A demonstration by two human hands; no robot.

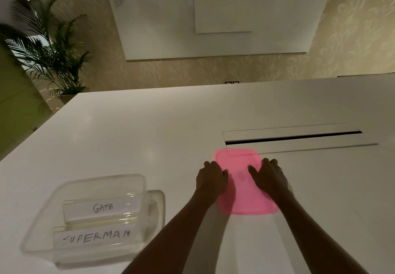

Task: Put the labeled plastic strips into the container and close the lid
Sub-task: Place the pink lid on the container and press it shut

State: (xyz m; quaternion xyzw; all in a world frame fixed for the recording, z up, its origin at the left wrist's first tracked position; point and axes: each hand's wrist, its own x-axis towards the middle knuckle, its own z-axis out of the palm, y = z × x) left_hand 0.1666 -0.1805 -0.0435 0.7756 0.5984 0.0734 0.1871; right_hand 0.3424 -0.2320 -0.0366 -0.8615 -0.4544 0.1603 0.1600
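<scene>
A clear plastic container (44, 201) stands open on the white table at the lower left. Two clear strips lie inside it: one labeled GAMA (102, 207) and, nearer to me, one labeled SUPERMAN (94, 238). A pink lid (241, 188) lies flat on the table to the right of the container. My left hand (211, 179) rests on the lid's left edge, and my right hand (269, 177) on its right edge. Fingers of both hands curl over the lid's sides. The image is slightly blurred around the hands.
A long cable slot (292, 138) with a recessed flap sits in the table just behind the lid. A potted palm (49, 49) stands beyond the table's far left corner. A whiteboard (213, 15) hangs on the patterned wall.
</scene>
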